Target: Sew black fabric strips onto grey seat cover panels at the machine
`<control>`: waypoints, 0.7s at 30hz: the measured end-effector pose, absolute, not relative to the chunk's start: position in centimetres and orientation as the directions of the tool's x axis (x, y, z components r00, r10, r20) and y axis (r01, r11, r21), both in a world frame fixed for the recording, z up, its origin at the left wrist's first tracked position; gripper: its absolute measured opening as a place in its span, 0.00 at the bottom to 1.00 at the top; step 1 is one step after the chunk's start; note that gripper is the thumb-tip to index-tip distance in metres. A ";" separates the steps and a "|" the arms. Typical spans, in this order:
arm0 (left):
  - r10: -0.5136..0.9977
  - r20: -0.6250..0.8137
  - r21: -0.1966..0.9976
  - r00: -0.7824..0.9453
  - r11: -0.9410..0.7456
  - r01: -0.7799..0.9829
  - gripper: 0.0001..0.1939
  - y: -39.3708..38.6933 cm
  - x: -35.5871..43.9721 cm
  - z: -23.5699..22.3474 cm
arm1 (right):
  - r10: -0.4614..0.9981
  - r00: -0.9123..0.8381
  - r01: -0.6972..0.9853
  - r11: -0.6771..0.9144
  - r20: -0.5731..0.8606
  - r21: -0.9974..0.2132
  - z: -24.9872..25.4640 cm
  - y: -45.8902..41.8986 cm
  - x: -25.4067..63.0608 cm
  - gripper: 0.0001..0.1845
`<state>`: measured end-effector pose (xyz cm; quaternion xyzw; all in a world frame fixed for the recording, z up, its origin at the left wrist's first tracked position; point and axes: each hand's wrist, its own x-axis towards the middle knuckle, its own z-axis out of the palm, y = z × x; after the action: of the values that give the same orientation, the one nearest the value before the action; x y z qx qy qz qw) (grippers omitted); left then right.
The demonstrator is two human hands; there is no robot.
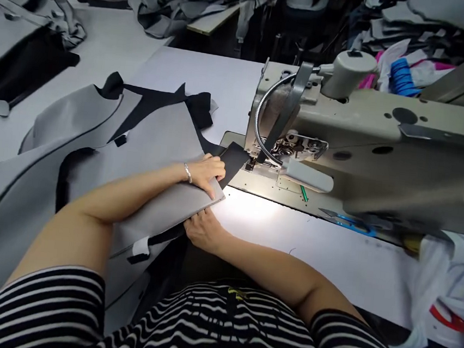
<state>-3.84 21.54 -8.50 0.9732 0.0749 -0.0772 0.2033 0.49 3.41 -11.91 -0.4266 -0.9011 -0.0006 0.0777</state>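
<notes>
A large grey fabric panel (157,139) with black backing lies spread to the left of the sewing machine (294,125). On its right corner rests my left hand (206,172), fingers curled over the cloth and thumb pressing near the edge. My right hand (204,229) grips the panel's near edge from below, with some fingertips hidden by the cloth. Beyond my left hand, a black fabric strip (233,163) reaches to the presser foot (250,165). A lamp lights the white table just right of the corner.
Blue-handled snips (350,223) and a green stick-like piece (304,193) lie by the machine bed. More grey and black fabric pieces (20,28) are heaped at left and at the back. White striped cloth (448,271) lies at far right, near a blue thread cone (404,77) further back.
</notes>
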 end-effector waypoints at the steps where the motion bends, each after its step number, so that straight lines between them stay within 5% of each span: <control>1: 0.158 -0.161 0.373 0.974 -0.904 0.208 0.27 21.6 -4.2 -9.0 | 0.767 -0.627 0.767 0.639 0.138 -0.064 -11.8 3.4 0.5 0.15; 9: 0.364 -0.073 0.408 0.928 -0.839 0.361 0.28 20.1 -6.0 -9.9 | 0.729 -0.678 0.727 0.684 0.094 -0.067 -11.2 2.9 1.0 0.14; 21: 0.460 -0.222 0.405 0.860 -0.759 0.510 0.15 16.8 -4.8 -8.9 | 0.602 -0.792 0.592 0.798 0.103 -0.114 -11.2 -0.1 4.3 0.14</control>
<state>-4.76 16.78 -8.92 0.9362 0.2589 -0.0546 0.2312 4.26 -0.10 -11.23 -0.3156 -0.9458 0.0380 0.0669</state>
